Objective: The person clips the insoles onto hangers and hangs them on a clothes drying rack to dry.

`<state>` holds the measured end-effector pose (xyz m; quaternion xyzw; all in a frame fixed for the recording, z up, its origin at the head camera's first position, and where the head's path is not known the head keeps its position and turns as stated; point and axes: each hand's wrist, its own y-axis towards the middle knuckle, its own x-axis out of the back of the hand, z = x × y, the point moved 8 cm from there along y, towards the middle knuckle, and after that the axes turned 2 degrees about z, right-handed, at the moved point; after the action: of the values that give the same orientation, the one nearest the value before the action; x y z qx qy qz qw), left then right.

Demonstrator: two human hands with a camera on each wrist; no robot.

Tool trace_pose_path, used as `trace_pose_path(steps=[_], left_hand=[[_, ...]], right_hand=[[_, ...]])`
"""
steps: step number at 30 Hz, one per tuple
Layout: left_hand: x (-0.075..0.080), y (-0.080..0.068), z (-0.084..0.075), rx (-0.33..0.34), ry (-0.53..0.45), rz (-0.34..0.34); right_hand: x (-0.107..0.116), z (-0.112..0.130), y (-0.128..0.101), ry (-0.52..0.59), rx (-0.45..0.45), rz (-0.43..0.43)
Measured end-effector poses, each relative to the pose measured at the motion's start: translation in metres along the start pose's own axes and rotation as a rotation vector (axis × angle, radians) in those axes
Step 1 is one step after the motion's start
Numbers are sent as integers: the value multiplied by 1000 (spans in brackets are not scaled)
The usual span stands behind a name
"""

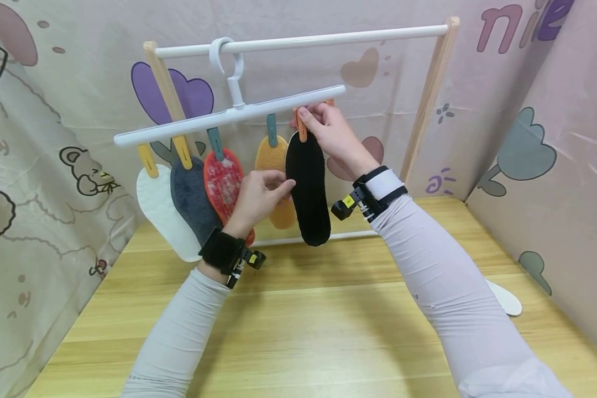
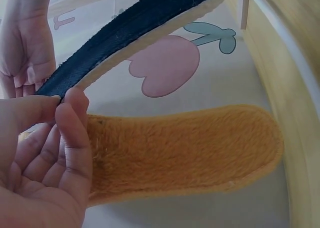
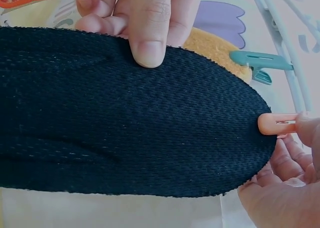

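Observation:
A black insole (image 1: pixel 308 193) hangs upright beneath the right part of a white clip hanger (image 1: pixel 239 113). My left hand (image 1: pixel 261 193) pinches its left edge between thumb and fingers; in the right wrist view the thumb presses flat on the dark face (image 3: pixel 140 118). At the top end, my right hand (image 1: pixel 334 132) squeezes an orange clip (image 1: pixel 302 128), whose tip lies over the insole's rim. Seen from the left wrist, the insole has a pale underside. Just left of it hangs a fuzzy orange-yellow insole (image 2: pixel 190 153), held by a teal clip (image 1: pixel 272 130).
Further left, red (image 1: pixel 224 179), dark grey (image 1: pixel 194 190) and white (image 1: pixel 164 210) insoles hang from clips. The hanger hooks over a white rail (image 1: pixel 328 38) on a wooden-post rack. Another white insole (image 1: pixel 504 298) lies on the wooden table (image 1: pixel 308 331), partly behind my right sleeve.

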<state>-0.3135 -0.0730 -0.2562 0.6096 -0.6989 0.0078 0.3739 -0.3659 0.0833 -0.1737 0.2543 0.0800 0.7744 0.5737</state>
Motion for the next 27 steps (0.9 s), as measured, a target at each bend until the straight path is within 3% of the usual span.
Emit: trace_pose_path(steps=[7,18,27], left_hand=[[-2,-1,2,14,-27,7],[-5,-2,9,56,-78,11],[-7,-3,14,68,-107,13]], right_hand=[[-1,-3,-1,1,-17,-2],[-6,-6,-5,141,-47,-9],[-3,-14,-11,5,-109,-2]])
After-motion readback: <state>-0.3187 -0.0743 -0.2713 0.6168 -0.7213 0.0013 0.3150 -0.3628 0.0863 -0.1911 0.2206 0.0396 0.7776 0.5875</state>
